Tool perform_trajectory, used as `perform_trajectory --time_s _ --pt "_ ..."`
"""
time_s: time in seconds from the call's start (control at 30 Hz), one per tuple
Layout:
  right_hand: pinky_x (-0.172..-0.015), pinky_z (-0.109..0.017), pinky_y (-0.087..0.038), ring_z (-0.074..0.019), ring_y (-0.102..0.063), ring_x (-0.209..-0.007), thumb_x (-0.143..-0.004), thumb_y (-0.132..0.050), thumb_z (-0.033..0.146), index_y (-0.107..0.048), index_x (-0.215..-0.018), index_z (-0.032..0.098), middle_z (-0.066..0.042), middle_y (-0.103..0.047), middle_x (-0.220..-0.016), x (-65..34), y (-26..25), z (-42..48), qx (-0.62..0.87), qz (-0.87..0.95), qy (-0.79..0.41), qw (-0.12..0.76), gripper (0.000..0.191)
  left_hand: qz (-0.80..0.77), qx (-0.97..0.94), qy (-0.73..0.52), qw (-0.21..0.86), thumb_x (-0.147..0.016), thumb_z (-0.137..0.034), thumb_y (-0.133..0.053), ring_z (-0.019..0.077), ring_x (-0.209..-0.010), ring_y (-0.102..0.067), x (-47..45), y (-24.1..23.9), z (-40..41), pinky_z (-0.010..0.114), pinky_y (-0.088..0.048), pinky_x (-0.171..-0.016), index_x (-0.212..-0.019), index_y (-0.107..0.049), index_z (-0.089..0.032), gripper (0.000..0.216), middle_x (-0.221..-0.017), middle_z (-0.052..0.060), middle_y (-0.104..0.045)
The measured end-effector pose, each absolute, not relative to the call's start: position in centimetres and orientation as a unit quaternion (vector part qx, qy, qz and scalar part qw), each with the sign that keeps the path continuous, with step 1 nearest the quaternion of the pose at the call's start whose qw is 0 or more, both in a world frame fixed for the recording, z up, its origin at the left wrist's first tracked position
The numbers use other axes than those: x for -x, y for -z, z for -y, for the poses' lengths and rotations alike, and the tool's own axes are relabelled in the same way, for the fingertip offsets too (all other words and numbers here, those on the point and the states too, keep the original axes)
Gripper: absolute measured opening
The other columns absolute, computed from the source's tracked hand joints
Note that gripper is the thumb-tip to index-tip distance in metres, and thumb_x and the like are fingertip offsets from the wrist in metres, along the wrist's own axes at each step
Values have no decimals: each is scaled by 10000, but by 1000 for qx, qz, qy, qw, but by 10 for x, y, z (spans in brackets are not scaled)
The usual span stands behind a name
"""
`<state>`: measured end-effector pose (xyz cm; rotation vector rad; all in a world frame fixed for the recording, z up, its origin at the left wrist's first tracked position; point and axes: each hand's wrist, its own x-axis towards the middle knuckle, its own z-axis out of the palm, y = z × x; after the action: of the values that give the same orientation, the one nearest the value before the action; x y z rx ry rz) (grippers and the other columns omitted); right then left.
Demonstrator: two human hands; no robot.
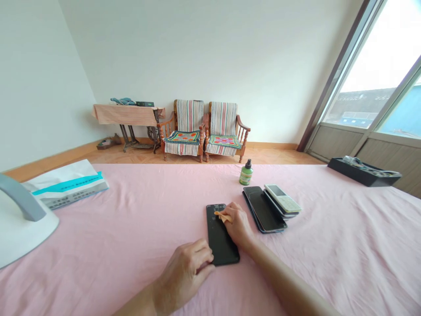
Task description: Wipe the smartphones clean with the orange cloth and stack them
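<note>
A black smartphone (219, 239) lies flat on the pink cloth-covered table (138, 219). My left hand (184, 274) rests curled against the phone's near left corner, holding it down. My right hand (238, 226) lies on the phone's upper right part, fingers closed on a small orange cloth (222, 216) pressed to the screen.
A stack of phones (268, 208), with a white keypad phone (283, 198) on top, lies right of my hand. A green spray bottle (246, 172) stands behind it. A black tray (363, 171) sits far right, a white package (66, 184) and a white lamp base (19, 224) at left. Two chairs stand by the wall.
</note>
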<state>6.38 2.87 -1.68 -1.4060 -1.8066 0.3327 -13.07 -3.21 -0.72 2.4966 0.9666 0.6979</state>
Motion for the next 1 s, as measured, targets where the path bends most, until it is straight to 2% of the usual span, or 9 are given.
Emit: perform_trajectory --time_s 0.23,0.47,0.67,1.0 --pt "-649 -244 -391 -155 -538 -698 -703 -547 -30 -678 -646 148 -39 -585 -710 -62 21 -56 577 687 -123 423 228 -351 -881 -255 189 -794 -61 -633 149 -731 -606 130 7 31 230 -475 -683 -811 -622 -177 118 -803 14 -602" --pt "-663 -244 -411 -161 -570 -750 -724 -616 14 -699 -683 175 -32 -607 -764 -69 22 11 545 708 -147 424 186 -339 -884 -258 192 -815 -84 -604 151 -747 -612 132 11 28 240 -475 -687 -826 -619 -182 99 -818 14 -595" --pt "-643 -219 -442 -136 -594 -727 -744 -581 2 -715 -746 192 -18 -611 -778 -74 26 51 523 719 -185 419 232 -338 -884 -255 200 -822 -81 -601 159 -758 -608 131 6 31 256 -477 -699 -832 -620 -165 86 -836 28 -595" --pt "-603 -231 -380 -146 -569 -654 -737 -581 62 -684 -652 173 -22 -610 -700 -76 24 -48 572 701 -133 404 174 -344 -886 -247 188 -785 -55 -647 153 -740 -614 131 6 32 232 -472 -674 -819 -626 -160 113 -820 23 -606"
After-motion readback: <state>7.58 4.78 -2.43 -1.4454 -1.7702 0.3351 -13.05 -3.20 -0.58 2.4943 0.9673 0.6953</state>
